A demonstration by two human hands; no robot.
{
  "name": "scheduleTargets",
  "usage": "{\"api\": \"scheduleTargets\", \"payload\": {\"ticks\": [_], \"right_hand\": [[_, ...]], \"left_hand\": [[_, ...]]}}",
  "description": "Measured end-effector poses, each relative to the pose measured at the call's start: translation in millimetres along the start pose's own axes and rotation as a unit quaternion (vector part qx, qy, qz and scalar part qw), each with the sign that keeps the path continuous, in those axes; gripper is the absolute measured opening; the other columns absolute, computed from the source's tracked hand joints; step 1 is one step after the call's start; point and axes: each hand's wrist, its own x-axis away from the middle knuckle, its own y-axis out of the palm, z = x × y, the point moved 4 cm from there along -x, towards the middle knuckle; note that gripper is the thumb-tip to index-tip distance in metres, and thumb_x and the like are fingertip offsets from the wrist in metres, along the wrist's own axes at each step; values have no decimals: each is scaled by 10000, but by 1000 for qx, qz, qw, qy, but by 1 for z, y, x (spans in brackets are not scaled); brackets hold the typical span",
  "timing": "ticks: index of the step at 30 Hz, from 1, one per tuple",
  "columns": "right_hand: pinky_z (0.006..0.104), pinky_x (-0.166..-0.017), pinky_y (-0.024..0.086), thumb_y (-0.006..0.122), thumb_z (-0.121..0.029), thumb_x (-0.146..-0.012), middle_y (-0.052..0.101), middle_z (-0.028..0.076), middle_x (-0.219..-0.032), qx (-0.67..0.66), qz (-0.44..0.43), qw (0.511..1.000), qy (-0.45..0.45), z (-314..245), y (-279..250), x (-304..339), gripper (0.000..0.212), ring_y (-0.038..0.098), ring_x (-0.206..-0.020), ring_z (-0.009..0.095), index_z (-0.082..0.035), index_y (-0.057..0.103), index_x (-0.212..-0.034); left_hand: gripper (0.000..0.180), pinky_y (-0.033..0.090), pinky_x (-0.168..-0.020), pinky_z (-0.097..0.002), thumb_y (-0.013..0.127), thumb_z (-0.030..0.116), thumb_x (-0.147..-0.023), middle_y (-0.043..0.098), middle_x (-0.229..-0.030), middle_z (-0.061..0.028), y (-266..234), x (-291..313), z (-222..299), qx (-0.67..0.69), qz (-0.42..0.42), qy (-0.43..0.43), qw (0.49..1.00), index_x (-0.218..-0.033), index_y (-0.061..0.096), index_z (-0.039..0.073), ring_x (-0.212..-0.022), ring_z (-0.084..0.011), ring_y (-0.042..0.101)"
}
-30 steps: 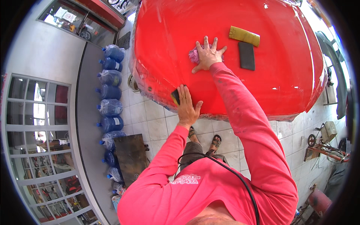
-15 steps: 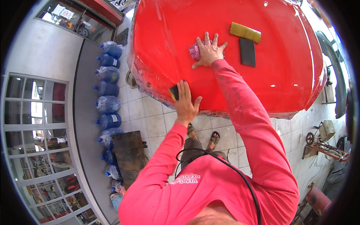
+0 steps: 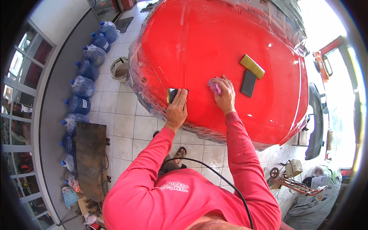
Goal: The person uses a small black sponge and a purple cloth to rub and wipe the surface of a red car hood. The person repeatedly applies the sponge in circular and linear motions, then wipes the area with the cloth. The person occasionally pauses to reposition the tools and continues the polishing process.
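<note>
The red car hood [image 3: 214,42] spreads out before me, its edges wrapped in clear plastic film. My left hand [image 3: 177,112] lies near the hood's front left edge, its fingers together over a small black sanding block [image 3: 172,94] with a yellowish face, flat against the paint. Farther right, my right hand [image 3: 225,96] bunches a pink cloth [image 3: 214,86] under its fingers on the hood. Beyond it a gold-yellow curved block [image 3: 252,66], seemingly wrapped in sandpaper, rests against a flat black rectangular block [image 3: 248,83].
A row of blue water jugs [image 3: 87,70], some bagged, lines the left wall, with a bucket [image 3: 119,69] nearer the car. A dark board [image 3: 90,161] stands there too. At right are a small wheeled cart [image 3: 293,172] and a dark bumper-like panel [image 3: 315,122]. A black cable [image 3: 214,170] crosses my chest.
My right hand has gone from spread flat over the cloth to bunching it, and has drawn nearer to me. My left hand stays on the sanding block. The view has shifted.
</note>
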Motion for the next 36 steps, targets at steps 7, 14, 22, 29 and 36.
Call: {"api": "scheduleTargets", "payload": {"ticks": [7,14,22,29,36], "right_hand": [[546,-832,580,708,-357,-894,766,196,-1010,50,-163,985,-13,-129,46,-143,270,730,-961,431,-113,730,-1008],[532,-867,566,715,-389,-917,752,171,-1048,174,-248,953,23,-51,-35,-140,328,714,-1030,401,-111,713,-1089],[716,-1208,330,844,-708,-757,346,89,-1749,239,-162,941,179,49,-71,-44,964,242,-1625,403,-273,569,-1573],[713,-1204,342,800,-792,-737,409,58,-1717,276,-82,940,182,63,-76,-22,929,311,-1604,371,-286,645,-1501],[677,-1191,372,788,-805,-738,486,56,-1668,271,-50,952,131,44,-56,-38,883,382,-1572,355,-293,691,-1451]], "left_hand": [[456,613,-896,-470,642,137,-996,764,-1185,-202,4,-135,-47,-103,-203,-109,968,-1442,641,42,-1122,-365,737],[661,449,-1184,-520,605,378,-1078,535,-1556,-284,-6,7,1,-72,-133,12,988,-1569,467,-42,-1525,-446,425],[766,494,-1150,-493,528,508,-1099,492,-1569,-332,56,-178,-77,-57,-161,-37,985,-1586,397,-69,-1489,-477,449],[821,274,-1267,-632,583,487,-1072,450,-1619,-300,-8,31,6,23,-174,10,984,-1657,315,-24,-1525,-489,400],[732,482,-1131,-526,528,493,-1102,519,-1550,-323,36,-165,-73,-61,-162,-31,984,-1618,393,-9,-1389,-498,537]]}}
